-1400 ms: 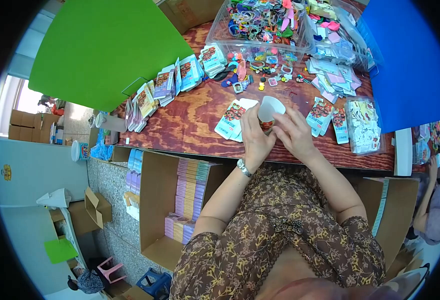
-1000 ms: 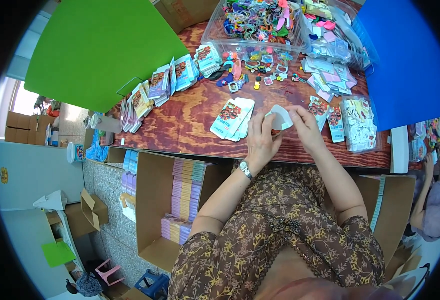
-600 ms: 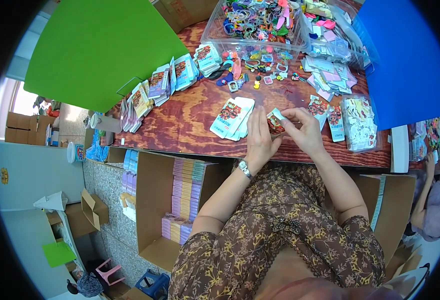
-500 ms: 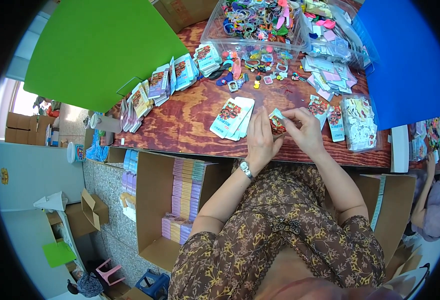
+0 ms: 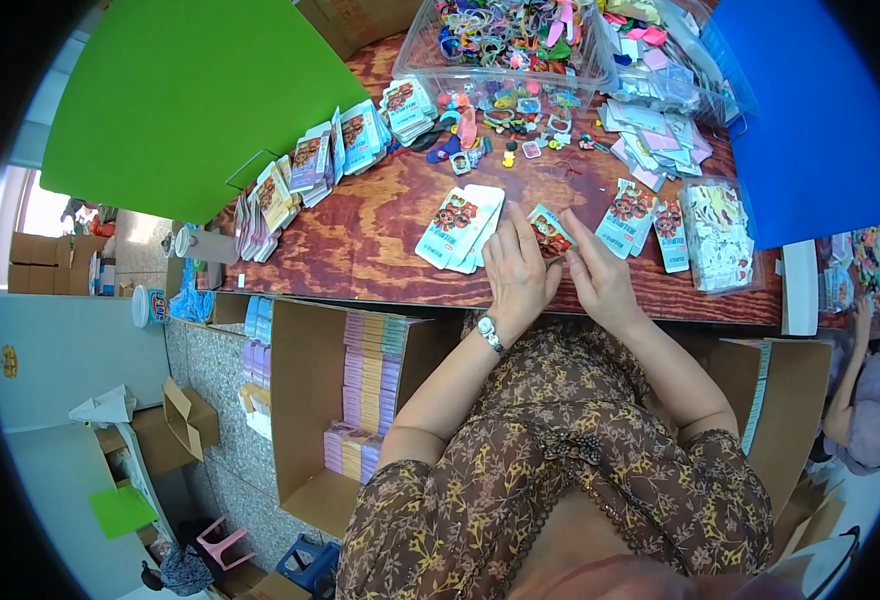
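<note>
A small printed card (image 5: 552, 231) with a red and teal picture lies between my hands over the table's near edge. My left hand (image 5: 518, 265) is along its left side, fingers stretched out and close together. On the other side my right hand (image 5: 602, 278) has its fingers straight, touching or nearly touching the card's right edge. The two thumbs come close together below the card, whose lower part they hide. A fanned stack of pale blue cards (image 5: 458, 225) lies left of my left hand. More printed cards (image 5: 628, 218) lie right of my right hand.
A clear bin (image 5: 415, 72) of colourful trinkets stands at the back, with loose trinkets before it. Card stacks (image 5: 357, 135) line the left side. A clear box of white pieces (image 5: 720, 240) is at right. Green (image 5: 210, 100) and blue panels (image 5: 810, 120) flank the table.
My right hand's fingers have gone from bent over the card's upper right to straight along its right side. More of the card's picture shows now.
</note>
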A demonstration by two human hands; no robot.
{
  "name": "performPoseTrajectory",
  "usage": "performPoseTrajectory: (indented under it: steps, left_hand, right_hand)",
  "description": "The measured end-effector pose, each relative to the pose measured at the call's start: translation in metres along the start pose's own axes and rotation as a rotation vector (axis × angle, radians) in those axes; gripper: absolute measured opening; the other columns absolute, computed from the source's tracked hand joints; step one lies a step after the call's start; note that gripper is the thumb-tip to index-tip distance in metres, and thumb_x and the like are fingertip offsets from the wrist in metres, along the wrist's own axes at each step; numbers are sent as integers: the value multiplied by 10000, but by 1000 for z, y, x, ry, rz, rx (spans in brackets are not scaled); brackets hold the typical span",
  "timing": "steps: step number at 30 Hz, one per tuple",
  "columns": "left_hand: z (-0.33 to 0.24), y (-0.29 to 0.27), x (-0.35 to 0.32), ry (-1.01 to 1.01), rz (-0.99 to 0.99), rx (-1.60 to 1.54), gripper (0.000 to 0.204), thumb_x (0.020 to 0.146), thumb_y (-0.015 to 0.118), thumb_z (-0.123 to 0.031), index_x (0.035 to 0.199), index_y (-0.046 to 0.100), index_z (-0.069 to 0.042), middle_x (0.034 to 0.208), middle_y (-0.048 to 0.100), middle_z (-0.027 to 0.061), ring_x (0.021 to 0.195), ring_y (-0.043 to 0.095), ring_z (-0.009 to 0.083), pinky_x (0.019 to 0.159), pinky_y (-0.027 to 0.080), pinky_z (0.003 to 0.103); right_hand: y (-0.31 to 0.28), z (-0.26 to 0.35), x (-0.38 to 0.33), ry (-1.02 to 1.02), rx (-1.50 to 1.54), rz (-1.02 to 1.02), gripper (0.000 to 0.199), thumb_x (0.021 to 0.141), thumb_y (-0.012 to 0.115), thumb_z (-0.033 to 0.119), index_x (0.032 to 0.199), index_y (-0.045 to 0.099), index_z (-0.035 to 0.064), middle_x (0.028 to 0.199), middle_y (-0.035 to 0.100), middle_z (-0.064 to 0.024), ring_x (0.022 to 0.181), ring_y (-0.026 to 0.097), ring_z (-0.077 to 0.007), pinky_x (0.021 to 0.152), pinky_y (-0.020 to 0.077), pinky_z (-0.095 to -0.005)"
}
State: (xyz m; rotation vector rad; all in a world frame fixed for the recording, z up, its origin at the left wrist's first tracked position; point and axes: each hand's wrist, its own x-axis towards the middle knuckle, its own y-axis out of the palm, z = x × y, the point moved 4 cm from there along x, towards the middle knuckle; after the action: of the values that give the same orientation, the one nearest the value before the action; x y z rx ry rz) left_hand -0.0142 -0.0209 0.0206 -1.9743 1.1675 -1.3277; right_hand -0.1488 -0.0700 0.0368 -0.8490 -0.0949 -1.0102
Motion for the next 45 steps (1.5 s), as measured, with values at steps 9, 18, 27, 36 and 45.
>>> performPoseTrajectory:
  steps: [9,18,27,36,45]
  left_hand:
    - [13,4,7,25,131,-103,1096,784,805,-486,1547,245,68,1307,486,263,1165,490,417,1016,383,530]
    - [130,10,1,-399,291,266,1149,673,870,-542,1479,339,82,1290,526,248,1206,507,406,935,442,563]
    - [108,-10,13,-381,3,115,943,578,962,-315,1297,451,15,1110,512,196,1055,510,401,907,467,496]
    - [29,-12,13,-174,-297,-258,786,645,882,-120,1323,500,-18,1147,595,182,991,594,397,858,499,464]
    - [14,-14,5,8,-144,-256,745,672,890,-183,1325,539,-108,1113,588,148,917,594,359,762,504,457]
  right_hand:
    - [-20,-50,10,310,225,-45,356,954,665,119,1299,632,38,1207,672,-148,1076,667,-263,911,535,-342]
    - [-110,-162,19,552,-254,8,508,985,622,135,1466,487,43,1333,619,-183,1165,630,-301,973,493,-363]
    - [-33,-41,31,-15,-209,-52,446,940,673,132,1371,583,52,1404,550,-197,1269,557,-367,1064,445,-430]
    - [25,5,26,-80,-57,-54,373,903,721,101,1268,657,60,1331,576,-174,1107,638,-304,908,547,-384]
    - [-6,-1,32,290,491,-22,229,994,635,121,1202,651,28,1173,647,-89,982,625,-120,818,516,-269]
